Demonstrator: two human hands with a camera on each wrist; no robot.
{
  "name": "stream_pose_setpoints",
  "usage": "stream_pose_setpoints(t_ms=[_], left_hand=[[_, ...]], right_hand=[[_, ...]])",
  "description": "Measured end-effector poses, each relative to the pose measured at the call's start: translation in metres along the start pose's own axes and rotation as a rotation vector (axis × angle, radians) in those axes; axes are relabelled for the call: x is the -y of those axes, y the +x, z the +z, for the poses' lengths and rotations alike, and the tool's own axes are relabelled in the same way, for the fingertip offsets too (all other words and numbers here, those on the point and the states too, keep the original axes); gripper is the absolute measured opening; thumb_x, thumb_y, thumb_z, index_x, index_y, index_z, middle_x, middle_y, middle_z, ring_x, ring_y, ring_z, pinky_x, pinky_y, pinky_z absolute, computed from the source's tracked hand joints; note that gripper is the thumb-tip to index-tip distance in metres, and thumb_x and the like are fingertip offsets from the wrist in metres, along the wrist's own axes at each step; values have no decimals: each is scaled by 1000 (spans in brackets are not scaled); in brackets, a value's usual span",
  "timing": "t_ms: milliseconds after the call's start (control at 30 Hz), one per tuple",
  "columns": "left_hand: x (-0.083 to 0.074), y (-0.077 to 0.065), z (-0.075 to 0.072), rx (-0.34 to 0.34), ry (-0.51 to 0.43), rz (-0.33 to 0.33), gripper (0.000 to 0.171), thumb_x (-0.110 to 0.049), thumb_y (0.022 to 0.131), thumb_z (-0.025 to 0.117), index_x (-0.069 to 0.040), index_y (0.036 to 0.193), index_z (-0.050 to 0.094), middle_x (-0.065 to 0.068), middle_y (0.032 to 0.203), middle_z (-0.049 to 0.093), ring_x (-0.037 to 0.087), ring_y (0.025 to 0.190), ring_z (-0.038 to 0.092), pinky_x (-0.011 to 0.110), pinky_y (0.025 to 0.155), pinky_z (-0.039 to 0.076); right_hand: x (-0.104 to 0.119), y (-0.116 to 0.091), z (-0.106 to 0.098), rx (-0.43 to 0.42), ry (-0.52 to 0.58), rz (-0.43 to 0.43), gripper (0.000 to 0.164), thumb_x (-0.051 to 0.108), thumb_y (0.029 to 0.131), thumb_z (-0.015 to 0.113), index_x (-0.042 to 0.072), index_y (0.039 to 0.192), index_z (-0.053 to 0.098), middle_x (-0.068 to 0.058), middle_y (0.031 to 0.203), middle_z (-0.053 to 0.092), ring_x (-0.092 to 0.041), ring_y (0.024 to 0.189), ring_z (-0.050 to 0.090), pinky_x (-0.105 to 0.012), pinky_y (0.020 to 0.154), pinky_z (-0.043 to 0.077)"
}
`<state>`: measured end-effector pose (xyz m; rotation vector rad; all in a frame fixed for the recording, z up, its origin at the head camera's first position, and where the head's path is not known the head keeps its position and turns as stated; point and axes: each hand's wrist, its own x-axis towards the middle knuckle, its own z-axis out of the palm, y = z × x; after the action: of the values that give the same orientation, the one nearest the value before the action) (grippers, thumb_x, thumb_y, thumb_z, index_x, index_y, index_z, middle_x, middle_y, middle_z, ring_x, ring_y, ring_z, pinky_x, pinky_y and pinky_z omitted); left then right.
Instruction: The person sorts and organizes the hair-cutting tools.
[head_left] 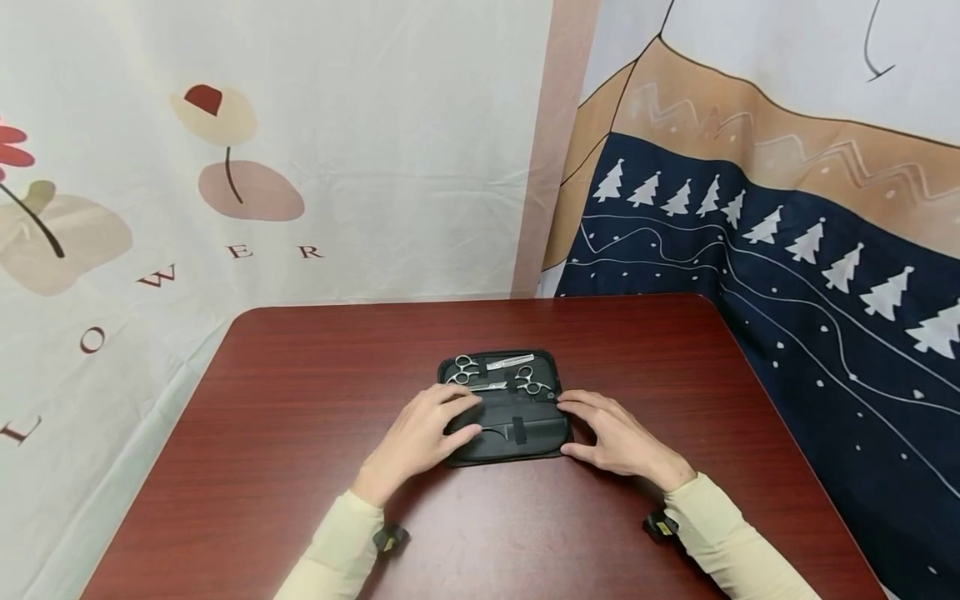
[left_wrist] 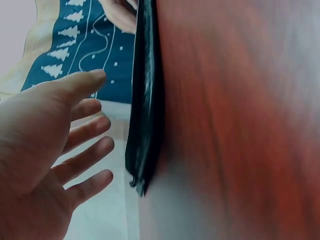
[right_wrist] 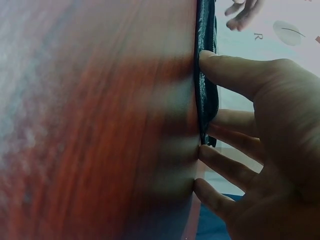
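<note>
A black zip case [head_left: 543, 442] lies spread flat on the table. Its far half holds two pairs of silver scissors: hairdressing scissors [head_left: 528, 379] and a pair with a toothed-looking blade [head_left: 513, 362]. Under a strap in the near half, a thin dark curved item [head_left: 495, 430] shows in part. My left hand [head_left: 420, 433] hovers over the case's left side, its fingers spread and relaxed; in the left wrist view they stand apart from the case. Along the right edge rests my right hand [head_left: 618, 433], thumb and fingertips touching the case's rim [right_wrist: 202, 90] and the tabletop.
The reddish-brown table [head_left: 315, 375] has rounded far corners. Behind it hangs a pale curtain [head_left: 420, 167] with flower prints, and to the right a dark blue cloth [head_left: 675, 242] with white trees. A small black device [head_left: 660, 527] sits at each wrist.
</note>
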<state>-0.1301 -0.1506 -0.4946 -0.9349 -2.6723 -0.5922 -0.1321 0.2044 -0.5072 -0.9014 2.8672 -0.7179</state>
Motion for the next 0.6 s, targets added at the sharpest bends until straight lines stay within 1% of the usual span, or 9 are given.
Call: stream_pose_setpoints(t_ms=[67,167,300,467,600], left_hand=[[6,0,-2,-4,-16,-29,47,-35,98,89,-11,137,80,9,137,77,34,129,73,56,109,61],[15,1,-5,-6,-39,-81,57,-40,97,90,-9,143,76,12,144,73,37,134,70,58,115,58],[28,4,-8,-5,-53,-146,66,-44,96,90,-7,147,72,14,151,69,38,138,67,59,117,56],[44,8,-10,22,-68,-215,71,-48,97,87,-9,152,68,14,156,65,38,144,64,63,118,54],[54,14,-10,57,-95,-262,76,-50,99,84,-8,159,62,16,163,60,41,150,60,65,123,50]], right_hand=[[0,0,0,2,-1,2,62,27,92,94,3,146,73,-13,158,67,-36,145,65,-63,121,54],[1,0,0,8,1,9,63,28,92,94,4,146,72,-13,158,67,-36,145,65,-63,121,53],[1,-1,-1,11,2,15,63,27,92,94,4,146,72,-13,158,67,-36,146,65,-64,121,53],[1,-1,0,8,9,16,63,27,92,94,4,146,72,-13,158,66,-36,146,65,-62,121,54],[1,-2,0,10,12,22,63,27,93,94,4,147,72,-13,159,66,-36,146,65,-62,122,54]])
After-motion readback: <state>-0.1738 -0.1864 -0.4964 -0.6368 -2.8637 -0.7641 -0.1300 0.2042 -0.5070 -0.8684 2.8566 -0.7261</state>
